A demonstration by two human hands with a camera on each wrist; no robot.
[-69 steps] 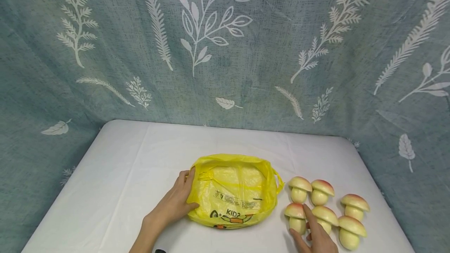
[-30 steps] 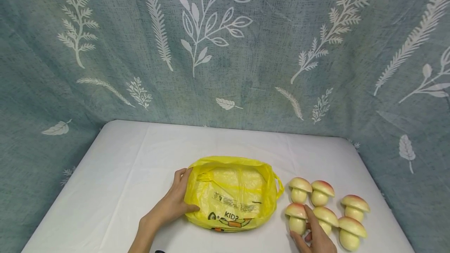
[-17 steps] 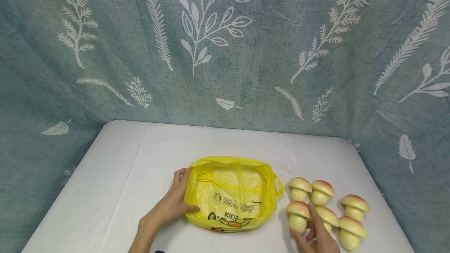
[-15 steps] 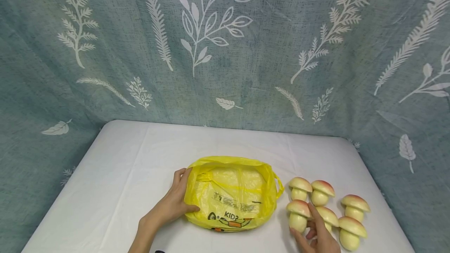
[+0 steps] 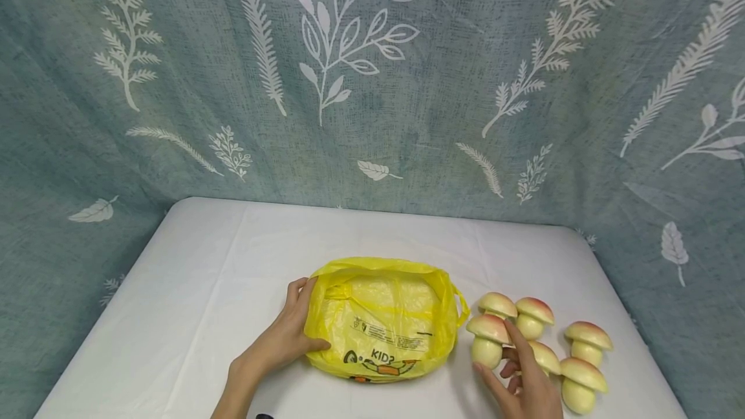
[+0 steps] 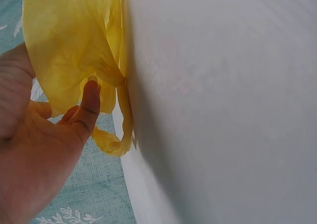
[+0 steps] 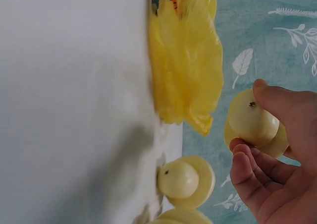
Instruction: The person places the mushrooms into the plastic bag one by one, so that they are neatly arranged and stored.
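Note:
A yellow plastic bag (image 5: 384, 315) stands mid-table with its mouth open and printing on it. My left hand (image 5: 285, 338) grips the bag's left rim, thumb on the near side and fingers round the back; the left wrist view shows the bag's side (image 6: 74, 40) at those fingers. My right hand (image 5: 526, 383) pinches a toy mushroom (image 5: 487, 343) with a reddish cap, between thumb and fingers. In the right wrist view that mushroom (image 7: 253, 120) is held off the table, its stem base toward the camera.
Several more toy mushrooms stand on the right: two behind (image 5: 532, 319) the right hand, one partly hidden by it (image 5: 546, 359), and two farther right (image 5: 584, 383). A white cloth covers the table (image 5: 204, 277). A patterned green curtain (image 5: 372, 83) hangs around it.
My right hand has taken the front-left mushroom and raised it from the table, slightly up and left in the head view. Earlier my left hand shifted the bag slightly toward the left.

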